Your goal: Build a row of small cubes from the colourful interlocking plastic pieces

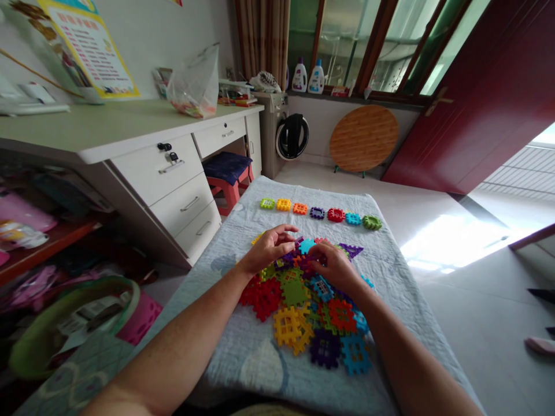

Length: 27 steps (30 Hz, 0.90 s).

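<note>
A heap of colourful interlocking plastic tiles [295, 293] lies on the cloth-covered table [260, 361]. My left hand [274, 249] hovers over the heap's far left side, fingers spread and holding nothing visible. Across from it, my right hand [333, 264] has its fingers curled at a light blue tile [307, 246]; the fingertips partly cover its edge. Yellow tiles [288, 325], a dark purple tile [325, 348] and a blue tile [355, 353] lie nearest me. Beyond my hands runs a row of separate small pieces, among them a red one [336, 215] and a green one [372, 222].
To the left stands a white desk [177, 173] with drawers and a plastic bag [195, 86] on top. A stool [229, 173] is tucked under it. Behind are a washing machine [273, 136] and a round wooden tabletop [364, 138]. A basket [130, 312] sits at lower left.
</note>
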Available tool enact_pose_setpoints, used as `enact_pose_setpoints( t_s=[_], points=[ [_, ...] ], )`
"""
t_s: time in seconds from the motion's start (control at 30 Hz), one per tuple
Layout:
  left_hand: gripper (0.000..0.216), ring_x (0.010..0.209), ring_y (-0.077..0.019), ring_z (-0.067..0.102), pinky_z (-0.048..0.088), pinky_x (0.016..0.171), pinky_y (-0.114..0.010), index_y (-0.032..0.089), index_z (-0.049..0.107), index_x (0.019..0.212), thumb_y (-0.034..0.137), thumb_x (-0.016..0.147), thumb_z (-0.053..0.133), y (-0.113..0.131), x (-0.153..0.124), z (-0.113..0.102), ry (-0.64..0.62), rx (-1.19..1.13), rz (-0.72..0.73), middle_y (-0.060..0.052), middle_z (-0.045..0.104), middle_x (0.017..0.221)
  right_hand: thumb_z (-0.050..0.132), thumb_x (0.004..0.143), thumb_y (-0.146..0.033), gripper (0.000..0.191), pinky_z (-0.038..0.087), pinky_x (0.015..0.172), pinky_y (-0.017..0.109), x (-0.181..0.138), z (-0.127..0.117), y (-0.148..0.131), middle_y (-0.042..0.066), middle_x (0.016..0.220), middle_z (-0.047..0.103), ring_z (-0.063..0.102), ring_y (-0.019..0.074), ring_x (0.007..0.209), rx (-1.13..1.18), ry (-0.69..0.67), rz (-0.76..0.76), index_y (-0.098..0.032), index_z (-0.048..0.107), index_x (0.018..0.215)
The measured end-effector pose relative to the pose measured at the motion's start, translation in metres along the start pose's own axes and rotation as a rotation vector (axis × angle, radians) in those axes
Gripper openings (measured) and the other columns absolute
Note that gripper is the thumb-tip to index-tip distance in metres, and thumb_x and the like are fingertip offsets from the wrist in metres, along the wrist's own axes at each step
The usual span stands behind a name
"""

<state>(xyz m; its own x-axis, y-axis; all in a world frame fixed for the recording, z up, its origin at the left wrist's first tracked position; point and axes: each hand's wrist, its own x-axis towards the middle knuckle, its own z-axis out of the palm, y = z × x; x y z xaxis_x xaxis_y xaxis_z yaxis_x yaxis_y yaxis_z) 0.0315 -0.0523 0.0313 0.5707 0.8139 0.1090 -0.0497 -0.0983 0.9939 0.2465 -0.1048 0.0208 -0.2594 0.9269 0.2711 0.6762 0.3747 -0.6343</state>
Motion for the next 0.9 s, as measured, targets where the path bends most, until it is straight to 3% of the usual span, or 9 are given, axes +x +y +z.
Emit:
enact_pose_setpoints(
  t_s=[0.27, 0.37, 0.5, 0.7, 0.8, 0.9],
  points=[
    [0.049, 0.090, -0.0185, 0.065, 0.048, 0.082, -0.030, 0.016, 0.055, 0.120, 0.037, 0.077, 0.065, -0.006, 0.001, -0.002, 0.085, 0.013, 0.005, -0.006, 0.067, 0.099, 0.054, 0.085, -0.018, 0.011, 0.045, 0.067, 0.027, -0.002, 0.005, -0.008, 0.002, 0.081, 0.055, 0.053, 0.0136, 0.068, -0.038, 0.352, -0.059, -0.022, 0.061, 0.092],
    [0.050, 0.091, -0.0194, 0.064, 0.048, 0.081, -0.030, 0.016, 0.055, 0.120, 0.038, 0.077, 0.065, -0.006, 0.001, -0.002, 0.104, 0.040, 0.011, -0.007, 0.067, 0.099, 0.057, 0.084, -0.018, 0.020, 0.047, 0.073, 0.029, -0.003, 0.009, -0.010, 0.003, 0.086, 0.058, 0.056, 0.0162, 0.077, -0.066, 0.240, -0.147, -0.022, 0.059, 0.103],
    [0.050, 0.091, -0.0205, 0.065, 0.049, 0.080, -0.031, 0.015, 0.055, 0.120, 0.039, 0.078, 0.064, -0.004, 0.000, -0.003, 0.117, 0.128, 0.035, -0.008, 0.067, 0.100, 0.061, 0.081, -0.019, 0.037, 0.048, 0.071, 0.028, -0.004, 0.011, -0.012, 0.001, 0.087, 0.064, 0.059, 0.0144, 0.074, 0.090, 0.056, -0.163, -0.023, 0.052, 0.116],
    [0.048, 0.099, -0.0223, 0.063, 0.048, 0.090, -0.036, 0.020, 0.057, 0.120, 0.032, 0.075, 0.066, 0.005, -0.003, 0.006, 0.131, 0.599, 0.179, -0.007, 0.067, 0.106, 0.048, 0.081, -0.012, 0.033, 0.049, 0.071, 0.028, -0.004, 0.009, 0.001, 0.001, 0.086, 0.066, 0.062, 0.0133, 0.073, 0.215, 0.266, 0.005, -0.023, 0.053, 0.112],
    [0.050, 0.104, -0.0244, 0.060, 0.045, 0.096, -0.039, 0.022, 0.057, 0.120, 0.029, 0.072, 0.067, 0.008, -0.003, 0.013, 0.040, 0.860, 0.282, -0.006, 0.066, 0.114, 0.046, 0.080, -0.012, 0.033, 0.049, 0.072, 0.028, -0.003, 0.010, 0.010, 0.001, 0.085, 0.066, 0.062, 0.0137, 0.072, 0.222, 0.299, 0.033, -0.022, 0.054, 0.110],
    [0.053, 0.107, -0.0255, 0.058, 0.044, 0.098, -0.040, 0.019, 0.056, 0.124, 0.031, 0.073, 0.065, 0.007, -0.002, 0.016, -0.076, 0.982, 0.309, -0.008, 0.065, 0.116, 0.046, 0.079, -0.012, 0.032, 0.048, 0.071, 0.028, -0.002, 0.011, 0.014, 0.001, 0.084, 0.066, 0.062, 0.0140, 0.072, 0.186, 0.282, 0.035, -0.021, 0.056, 0.108]
  ],
)
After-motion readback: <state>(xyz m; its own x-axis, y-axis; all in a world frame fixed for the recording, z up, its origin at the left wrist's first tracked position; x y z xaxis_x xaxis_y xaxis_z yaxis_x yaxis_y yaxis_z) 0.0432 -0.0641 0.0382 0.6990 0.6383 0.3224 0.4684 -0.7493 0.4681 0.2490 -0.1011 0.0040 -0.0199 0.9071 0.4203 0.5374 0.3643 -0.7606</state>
